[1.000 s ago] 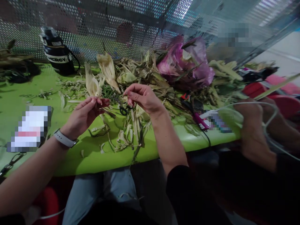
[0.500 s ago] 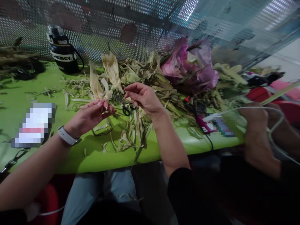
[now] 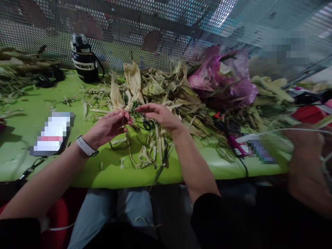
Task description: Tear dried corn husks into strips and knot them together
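Observation:
My left hand [image 3: 110, 127], with a pale watch band on its wrist, is closed in a pinch on a dried corn husk [image 3: 116, 97]; its broad, pale leaf stands up above my fingers. Facing it from the right is my right hand [image 3: 162, 117], fingers stretched toward the left fingertips and seemingly holding nothing. Another dried husk [image 3: 132, 77] rises just behind the hands. Below my right fingers lie scissors with dark handles [image 3: 147, 125], their blades largely hidden among scraps. Thin husk strips [image 3: 146, 155] are scattered in front on the green table [image 3: 109, 178].
A dark bottle [image 3: 85, 64] stands at the back left, before a perforated metal panel [image 3: 116, 31]. A phone [image 3: 53, 133] lies left. Heaped husks [image 3: 178, 90] and a pink plastic bag [image 3: 225, 76] fill the back right. Another person's arm [image 3: 306, 155] and a white cable [image 3: 280, 130] are at right.
The view has swung a little, so everything sits further right. My right fingers have straightened from a pinch. My left hand keeps its hold on the husk.

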The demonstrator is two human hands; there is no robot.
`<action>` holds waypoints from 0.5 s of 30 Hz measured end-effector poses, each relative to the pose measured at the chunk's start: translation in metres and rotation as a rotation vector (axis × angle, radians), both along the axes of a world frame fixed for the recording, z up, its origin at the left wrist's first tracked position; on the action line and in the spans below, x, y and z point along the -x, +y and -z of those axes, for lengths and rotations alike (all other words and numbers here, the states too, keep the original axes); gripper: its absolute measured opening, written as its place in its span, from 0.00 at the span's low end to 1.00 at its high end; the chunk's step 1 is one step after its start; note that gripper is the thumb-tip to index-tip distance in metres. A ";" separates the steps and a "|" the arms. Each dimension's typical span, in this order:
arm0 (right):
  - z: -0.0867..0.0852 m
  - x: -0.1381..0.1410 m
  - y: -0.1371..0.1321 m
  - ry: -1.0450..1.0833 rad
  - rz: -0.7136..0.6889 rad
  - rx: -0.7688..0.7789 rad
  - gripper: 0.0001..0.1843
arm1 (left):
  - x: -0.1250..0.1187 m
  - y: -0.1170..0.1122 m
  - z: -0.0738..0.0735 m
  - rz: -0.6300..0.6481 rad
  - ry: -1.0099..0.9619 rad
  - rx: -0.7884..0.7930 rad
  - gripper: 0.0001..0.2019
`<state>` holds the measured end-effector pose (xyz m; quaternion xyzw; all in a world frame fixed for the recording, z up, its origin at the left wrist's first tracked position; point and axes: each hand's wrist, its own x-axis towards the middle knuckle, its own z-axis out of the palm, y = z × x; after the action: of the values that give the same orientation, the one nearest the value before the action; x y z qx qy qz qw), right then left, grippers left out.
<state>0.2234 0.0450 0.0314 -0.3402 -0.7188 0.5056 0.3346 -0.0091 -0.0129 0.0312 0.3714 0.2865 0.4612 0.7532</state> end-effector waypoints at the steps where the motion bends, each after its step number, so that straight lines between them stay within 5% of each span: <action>1: 0.001 0.008 -0.005 0.041 -0.060 0.037 0.16 | -0.001 0.000 0.000 0.008 -0.002 0.004 0.05; 5: 0.005 0.027 -0.015 0.098 -0.118 0.145 0.18 | -0.002 0.001 0.000 0.002 0.007 0.060 0.07; 15: 0.001 0.023 -0.016 0.045 0.027 0.022 0.20 | 0.003 0.006 0.006 0.033 0.060 0.082 0.05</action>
<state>0.2005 0.0287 0.0308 -0.3417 -0.7009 0.5165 0.3538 -0.0123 -0.0072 0.0248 0.3585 0.3216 0.4250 0.7664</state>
